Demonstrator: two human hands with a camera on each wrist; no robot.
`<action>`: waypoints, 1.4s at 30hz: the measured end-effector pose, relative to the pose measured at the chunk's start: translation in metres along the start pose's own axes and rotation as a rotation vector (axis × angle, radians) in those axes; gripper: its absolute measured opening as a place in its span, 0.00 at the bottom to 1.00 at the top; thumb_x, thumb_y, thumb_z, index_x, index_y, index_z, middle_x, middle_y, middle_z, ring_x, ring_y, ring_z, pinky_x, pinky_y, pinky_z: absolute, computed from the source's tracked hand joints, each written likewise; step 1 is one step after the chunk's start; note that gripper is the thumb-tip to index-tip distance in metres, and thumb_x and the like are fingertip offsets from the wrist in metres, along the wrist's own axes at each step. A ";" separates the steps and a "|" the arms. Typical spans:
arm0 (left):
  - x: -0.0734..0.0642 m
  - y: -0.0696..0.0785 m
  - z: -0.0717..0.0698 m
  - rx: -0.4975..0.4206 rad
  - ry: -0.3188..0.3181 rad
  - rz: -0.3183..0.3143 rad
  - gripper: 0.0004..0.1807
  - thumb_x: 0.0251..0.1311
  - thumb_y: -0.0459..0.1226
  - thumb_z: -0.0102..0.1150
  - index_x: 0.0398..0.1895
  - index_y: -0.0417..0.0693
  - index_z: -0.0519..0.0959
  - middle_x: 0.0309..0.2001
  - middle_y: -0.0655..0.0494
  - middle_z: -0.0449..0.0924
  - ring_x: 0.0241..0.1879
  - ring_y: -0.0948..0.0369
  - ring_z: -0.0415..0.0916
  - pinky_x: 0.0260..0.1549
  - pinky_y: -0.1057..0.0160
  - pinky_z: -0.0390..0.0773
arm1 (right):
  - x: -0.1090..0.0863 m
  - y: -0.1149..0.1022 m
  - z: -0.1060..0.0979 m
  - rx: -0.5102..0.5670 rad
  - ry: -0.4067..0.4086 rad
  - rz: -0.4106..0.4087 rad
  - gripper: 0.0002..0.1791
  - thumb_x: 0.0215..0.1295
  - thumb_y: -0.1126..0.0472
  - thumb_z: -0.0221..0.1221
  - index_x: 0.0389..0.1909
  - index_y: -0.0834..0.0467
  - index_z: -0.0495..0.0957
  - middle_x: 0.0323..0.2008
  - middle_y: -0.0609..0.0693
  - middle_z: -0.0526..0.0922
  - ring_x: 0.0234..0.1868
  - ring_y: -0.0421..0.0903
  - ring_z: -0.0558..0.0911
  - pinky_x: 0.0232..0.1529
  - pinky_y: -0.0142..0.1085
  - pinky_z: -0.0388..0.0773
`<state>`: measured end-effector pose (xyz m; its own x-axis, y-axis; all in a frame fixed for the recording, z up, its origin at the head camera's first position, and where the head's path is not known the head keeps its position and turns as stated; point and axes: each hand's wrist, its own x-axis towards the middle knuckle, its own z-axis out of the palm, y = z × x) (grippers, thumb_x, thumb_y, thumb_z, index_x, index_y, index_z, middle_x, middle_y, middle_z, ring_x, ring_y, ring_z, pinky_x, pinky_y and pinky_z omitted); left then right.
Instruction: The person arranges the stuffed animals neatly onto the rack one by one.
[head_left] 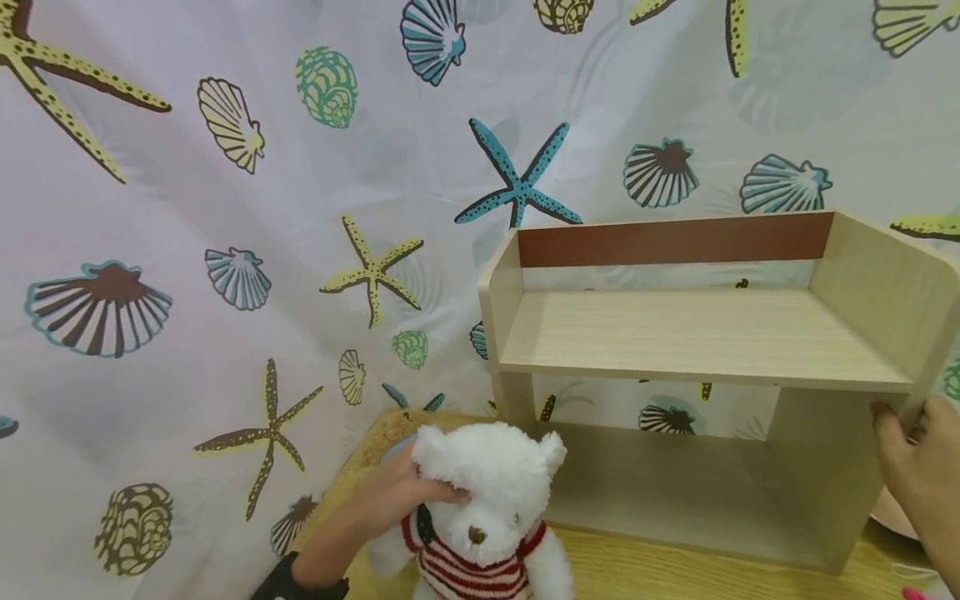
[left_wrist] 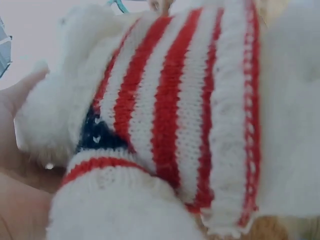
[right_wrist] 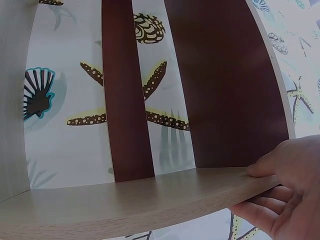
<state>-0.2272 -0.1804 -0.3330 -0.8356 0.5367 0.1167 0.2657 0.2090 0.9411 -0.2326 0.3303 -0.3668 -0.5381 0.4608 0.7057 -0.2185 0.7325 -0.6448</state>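
A white teddy bear [head_left: 506, 462] in a red-and-white striped knit sweater [left_wrist: 170, 100] faces me at the bottom middle of the head view. My left hand [head_left: 401, 492] grips the side of its head, with the thumb across the face near one eye; most of the fingers are hidden behind it. To the right stands a pale wooden two-tier shelf [head_left: 697, 333] with a brown back strip. My right hand [head_left: 918, 475] holds the shelf's right side panel [right_wrist: 150, 205], thumb on one face and fingers curled round the edge in the right wrist view.
The shelf rests on a yellow wood-grain table [head_left: 637, 567]. Behind it hangs a white curtain [head_left: 300, 208] printed with shells and starfish. Something brown and fuzzy [head_left: 390, 433] lies behind the bear, beside the shelf's left foot. A pink object [head_left: 912, 593] shows at the lower right.
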 end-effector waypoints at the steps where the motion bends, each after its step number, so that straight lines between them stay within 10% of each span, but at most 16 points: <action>1: 0.001 0.000 0.003 -0.062 0.003 -0.007 0.32 0.57 0.37 0.68 0.65 0.39 0.70 0.57 0.47 0.75 0.56 0.51 0.73 0.55 0.53 0.73 | 0.000 0.000 0.000 -0.007 0.005 -0.001 0.11 0.63 0.74 0.54 0.37 0.83 0.69 0.42 0.84 0.74 0.29 0.10 0.62 0.28 0.09 0.53; 4: 0.005 0.000 0.010 -0.209 0.007 -0.008 0.32 0.58 0.34 0.66 0.66 0.37 0.67 0.58 0.46 0.73 0.57 0.52 0.71 0.56 0.53 0.72 | 0.001 -0.001 0.000 -0.026 0.011 -0.028 0.09 0.62 0.75 0.54 0.31 0.82 0.68 0.40 0.84 0.75 0.27 0.18 0.73 0.26 0.10 0.53; 10: 0.014 -0.003 0.023 -0.332 0.023 -0.008 0.31 0.58 0.32 0.65 0.65 0.37 0.67 0.57 0.47 0.74 0.56 0.52 0.72 0.56 0.53 0.72 | 0.001 0.000 -0.001 -0.036 0.005 -0.035 0.09 0.60 0.75 0.55 0.31 0.81 0.69 0.39 0.84 0.75 0.27 0.10 0.61 0.25 0.11 0.54; 13: 0.021 -0.006 0.030 -0.346 0.038 0.001 0.32 0.57 0.32 0.65 0.65 0.37 0.67 0.57 0.47 0.73 0.57 0.52 0.71 0.57 0.53 0.71 | 0.000 0.001 -0.003 -0.041 -0.021 -0.046 0.08 0.61 0.76 0.55 0.26 0.78 0.68 0.39 0.85 0.75 0.28 0.46 0.86 0.25 0.09 0.53; 17: 0.030 -0.008 0.036 -0.353 0.081 -0.014 0.32 0.57 0.33 0.66 0.65 0.38 0.66 0.58 0.48 0.73 0.57 0.53 0.71 0.58 0.53 0.70 | -0.002 0.003 -0.003 -0.053 -0.027 -0.062 0.12 0.60 0.78 0.55 0.20 0.72 0.65 0.39 0.85 0.74 0.40 0.83 0.74 0.25 0.09 0.52; 19: 0.034 -0.007 0.039 -0.355 0.095 -0.027 0.33 0.57 0.34 0.66 0.66 0.39 0.66 0.58 0.47 0.73 0.58 0.53 0.71 0.59 0.52 0.69 | -0.002 0.004 -0.003 -0.057 -0.007 -0.055 0.09 0.60 0.77 0.56 0.23 0.77 0.67 0.38 0.84 0.75 0.36 0.82 0.76 0.25 0.10 0.52; 22: 0.039 -0.005 0.043 -0.349 0.111 -0.038 0.34 0.58 0.36 0.67 0.67 0.41 0.65 0.60 0.47 0.71 0.59 0.53 0.70 0.60 0.52 0.67 | -0.001 0.004 -0.002 -0.052 0.019 -0.053 0.08 0.59 0.76 0.56 0.31 0.81 0.70 0.38 0.84 0.75 0.24 0.42 0.84 0.24 0.10 0.53; 26: 0.048 -0.002 0.050 -0.351 0.098 -0.018 0.34 0.59 0.37 0.66 0.67 0.43 0.64 0.61 0.47 0.69 0.60 0.52 0.69 0.61 0.50 0.66 | 0.000 0.003 -0.002 -0.045 0.031 -0.048 0.08 0.59 0.76 0.56 0.31 0.80 0.69 0.38 0.83 0.75 0.31 0.06 0.53 0.23 0.12 0.53; 42: 0.078 -0.003 0.072 -0.271 0.161 0.035 0.31 0.58 0.33 0.69 0.65 0.46 0.69 0.59 0.51 0.73 0.59 0.53 0.70 0.61 0.49 0.67 | 0.000 0.000 -0.003 -0.041 0.049 -0.081 0.07 0.58 0.77 0.57 0.27 0.77 0.69 0.36 0.83 0.76 0.28 0.10 0.62 0.24 0.11 0.54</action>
<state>-0.2589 -0.0806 -0.3492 -0.8993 0.3990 0.1791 0.1762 -0.0443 0.9834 -0.2301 0.3317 -0.3661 -0.4794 0.4225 0.7692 -0.2259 0.7875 -0.5734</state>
